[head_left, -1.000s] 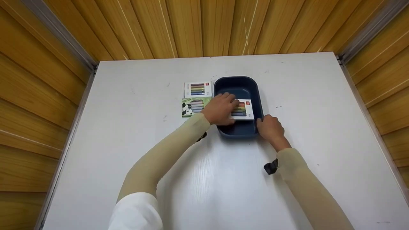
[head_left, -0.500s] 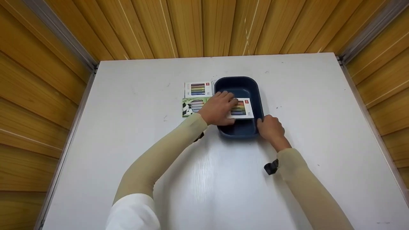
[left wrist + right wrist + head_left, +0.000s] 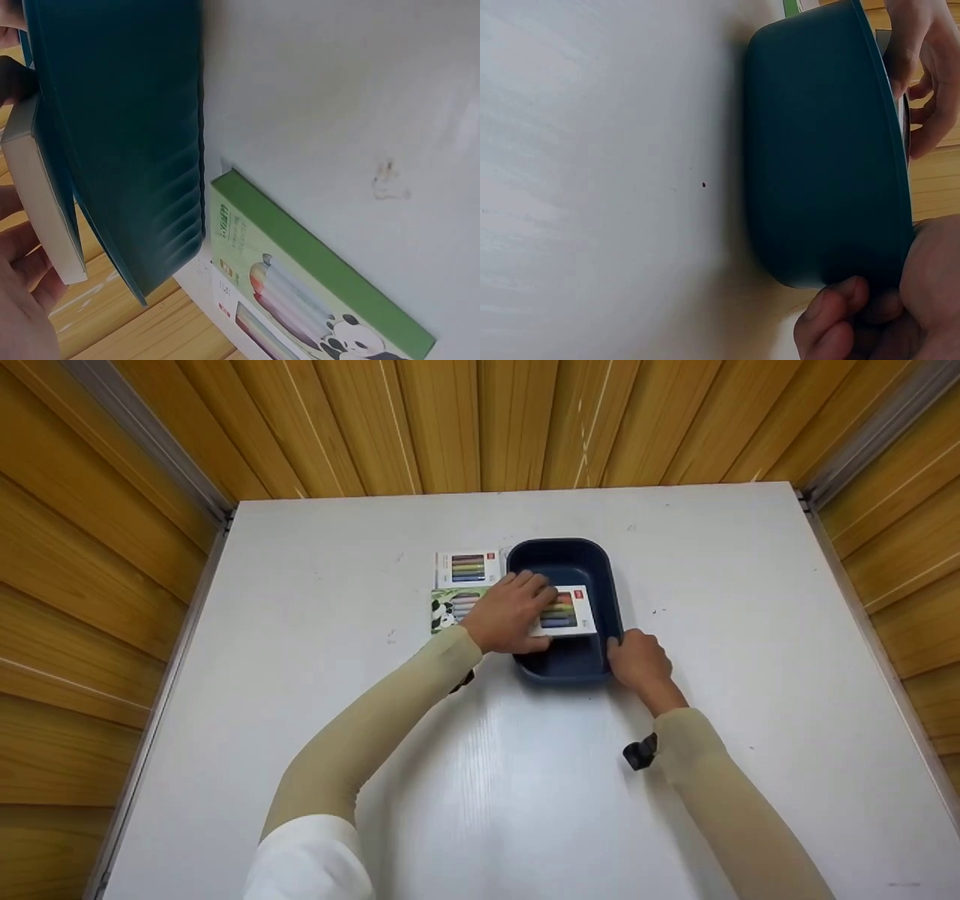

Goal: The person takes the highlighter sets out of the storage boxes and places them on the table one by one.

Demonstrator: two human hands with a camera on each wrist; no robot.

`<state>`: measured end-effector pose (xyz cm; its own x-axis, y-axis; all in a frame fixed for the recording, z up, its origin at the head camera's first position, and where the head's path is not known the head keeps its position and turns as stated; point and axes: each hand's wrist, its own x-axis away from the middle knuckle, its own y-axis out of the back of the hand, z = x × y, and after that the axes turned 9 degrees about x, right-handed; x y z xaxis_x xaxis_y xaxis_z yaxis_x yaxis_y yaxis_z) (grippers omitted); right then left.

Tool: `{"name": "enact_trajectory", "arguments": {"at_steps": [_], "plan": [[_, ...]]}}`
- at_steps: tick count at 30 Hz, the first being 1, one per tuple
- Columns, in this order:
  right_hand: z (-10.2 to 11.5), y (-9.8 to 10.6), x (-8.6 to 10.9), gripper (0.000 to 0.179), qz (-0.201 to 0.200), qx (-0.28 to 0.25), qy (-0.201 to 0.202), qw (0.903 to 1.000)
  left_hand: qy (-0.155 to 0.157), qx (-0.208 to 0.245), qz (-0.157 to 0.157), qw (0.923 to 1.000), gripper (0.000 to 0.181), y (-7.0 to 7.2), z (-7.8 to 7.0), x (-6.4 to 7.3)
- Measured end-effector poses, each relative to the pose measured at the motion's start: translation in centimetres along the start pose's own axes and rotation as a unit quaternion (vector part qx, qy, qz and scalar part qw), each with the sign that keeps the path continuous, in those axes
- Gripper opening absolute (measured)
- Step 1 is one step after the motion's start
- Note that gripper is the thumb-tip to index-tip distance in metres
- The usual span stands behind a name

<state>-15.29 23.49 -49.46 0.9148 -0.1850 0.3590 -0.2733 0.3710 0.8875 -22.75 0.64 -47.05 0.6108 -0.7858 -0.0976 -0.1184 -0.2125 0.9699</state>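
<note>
My left hand (image 3: 510,615) grips a white crayon box (image 3: 568,619), with coloured sticks behind its window, over the dark blue bin (image 3: 562,664). In the left wrist view the edge of this crayon box (image 3: 46,195) is tilted at the bin's rim, fingers on one side of it. My right hand (image 3: 640,660) holds the bin's near right wall; in the right wrist view its curled fingers (image 3: 829,319) are under the wall's corner. Left of the bin lie a green panda box (image 3: 450,611) and, behind it, another white crayon box (image 3: 469,568). My left hand partly covers the panda box.
The bin stands on a white table (image 3: 360,555) towards its far side. Yellow wood-panelled walls (image 3: 442,427) rise beyond the table's far and side edges. The two boxes lie close against the bin's left side.
My left hand has shifted slightly left and away from me, bringing the held crayon box a little farther back over the bin. The right hand keeps its hold on the bin.
</note>
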Motion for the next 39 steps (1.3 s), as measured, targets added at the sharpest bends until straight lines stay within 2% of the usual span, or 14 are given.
{"name": "enact_trajectory", "arguments": {"at_steps": [17,26,30,39], "plan": [[0.0,-0.3,0.2,0.043,0.002,-0.014,-0.005,0.9999,0.005,0.007,-0.019,0.9998,0.071,-0.2,0.6,0.6],[-0.1,-0.4,0.0,0.042,-0.008,-0.011,0.001,0.9999,-0.012,0.006,-0.045,0.9989,0.070,-0.2,1.1,0.9],[-0.1,-0.4,0.0,0.042,-0.007,-0.006,0.005,0.9999,-0.014,0.001,-0.046,0.9989,0.070,0.0,1.1,1.0],[-0.1,-0.2,0.0,0.042,-0.009,-0.006,0.005,0.9999,0.009,-0.006,-0.029,0.9995,0.072,0.3,1.0,1.1]]}}
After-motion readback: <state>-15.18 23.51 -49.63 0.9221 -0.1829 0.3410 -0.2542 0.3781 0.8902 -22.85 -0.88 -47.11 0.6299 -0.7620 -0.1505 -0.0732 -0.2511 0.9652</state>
